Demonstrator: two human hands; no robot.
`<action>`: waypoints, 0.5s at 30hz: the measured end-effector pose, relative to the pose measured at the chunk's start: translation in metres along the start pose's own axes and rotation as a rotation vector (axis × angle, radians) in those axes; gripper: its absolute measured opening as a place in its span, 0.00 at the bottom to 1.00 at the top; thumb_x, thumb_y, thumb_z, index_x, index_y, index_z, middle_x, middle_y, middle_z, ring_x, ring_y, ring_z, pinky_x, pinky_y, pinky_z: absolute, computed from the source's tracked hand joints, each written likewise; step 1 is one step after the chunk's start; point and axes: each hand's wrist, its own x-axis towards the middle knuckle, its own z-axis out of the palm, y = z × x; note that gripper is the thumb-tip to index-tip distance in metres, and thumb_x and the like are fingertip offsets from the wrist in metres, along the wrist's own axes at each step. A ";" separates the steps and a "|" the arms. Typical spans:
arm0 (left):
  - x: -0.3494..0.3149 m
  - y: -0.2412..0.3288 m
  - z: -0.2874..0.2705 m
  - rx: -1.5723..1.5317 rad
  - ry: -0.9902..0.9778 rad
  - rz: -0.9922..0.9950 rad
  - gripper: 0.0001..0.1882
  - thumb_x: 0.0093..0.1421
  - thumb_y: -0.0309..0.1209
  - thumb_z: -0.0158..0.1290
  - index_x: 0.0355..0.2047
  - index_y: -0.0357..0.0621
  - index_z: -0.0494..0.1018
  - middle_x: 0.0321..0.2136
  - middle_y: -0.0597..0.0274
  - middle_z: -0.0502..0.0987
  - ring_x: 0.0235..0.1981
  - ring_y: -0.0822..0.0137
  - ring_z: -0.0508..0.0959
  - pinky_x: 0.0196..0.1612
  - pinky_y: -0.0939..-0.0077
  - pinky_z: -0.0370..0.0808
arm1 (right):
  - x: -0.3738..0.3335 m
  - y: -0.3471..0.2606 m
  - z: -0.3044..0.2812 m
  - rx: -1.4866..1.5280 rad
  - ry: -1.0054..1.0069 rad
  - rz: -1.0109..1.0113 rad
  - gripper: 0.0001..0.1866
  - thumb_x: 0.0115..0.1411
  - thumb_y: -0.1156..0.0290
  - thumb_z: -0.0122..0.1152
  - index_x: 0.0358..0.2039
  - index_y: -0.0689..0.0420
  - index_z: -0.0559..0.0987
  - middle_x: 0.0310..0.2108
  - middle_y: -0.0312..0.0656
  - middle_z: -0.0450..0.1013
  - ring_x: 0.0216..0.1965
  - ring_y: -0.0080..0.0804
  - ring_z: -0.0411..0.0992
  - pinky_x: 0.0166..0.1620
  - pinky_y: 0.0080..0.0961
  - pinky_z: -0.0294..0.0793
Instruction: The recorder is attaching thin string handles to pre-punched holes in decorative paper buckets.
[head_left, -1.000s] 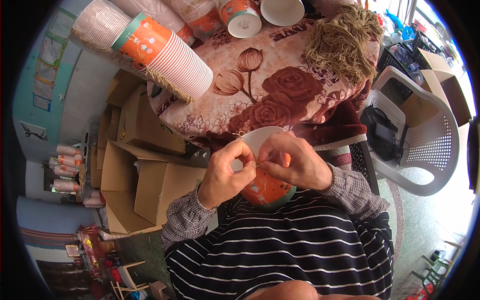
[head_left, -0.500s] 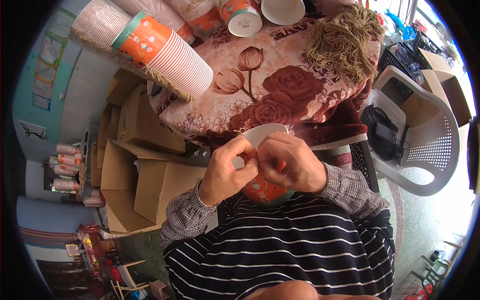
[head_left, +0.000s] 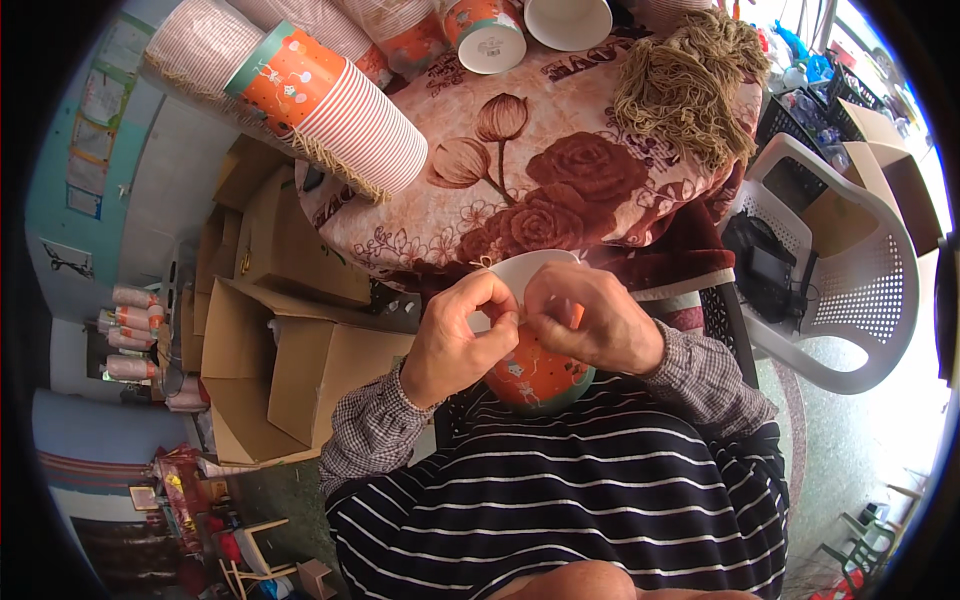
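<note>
An orange and green paper bucket [head_left: 540, 375] with a white inside rests on my lap, its mouth tipped toward the table. A small loop of thin tan cord [head_left: 483, 262] stands out at its far left rim; the rest is mostly hidden by my fingers. Over the near side of the mouth, my left hand [head_left: 465, 330] pinches thumb against forefinger on what looks like the cord. My right hand [head_left: 595, 320] faces it, fingers curled in a pinch, the fingertips close to those of the left. The orange wall shows below both hands.
Ahead is a table with a flowered cloth [head_left: 480, 215]. On it lie a stack of nested paper buckets [head_left: 340, 115], a heap of tan cords [head_left: 690, 85] and a white-mouthed bucket [head_left: 568, 22]. Open cardboard boxes [head_left: 310, 380] stand left, a white plastic chair [head_left: 850, 290] right.
My right hand has shifted slightly right and its fingers have loosened and lifted a little, uncovering more of the bucket's orange wall. My left hand stays nearly in place.
</note>
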 end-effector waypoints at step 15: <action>0.002 0.004 0.001 -0.144 -0.005 -0.141 0.02 0.53 0.20 0.51 0.27 0.34 0.69 0.24 0.60 0.72 0.26 0.74 0.73 0.30 0.78 0.72 | 0.004 -0.001 -0.001 -0.021 0.009 -0.021 0.07 0.53 0.79 0.61 0.33 0.60 0.74 0.30 0.38 0.69 0.28 0.27 0.72 0.29 0.22 0.72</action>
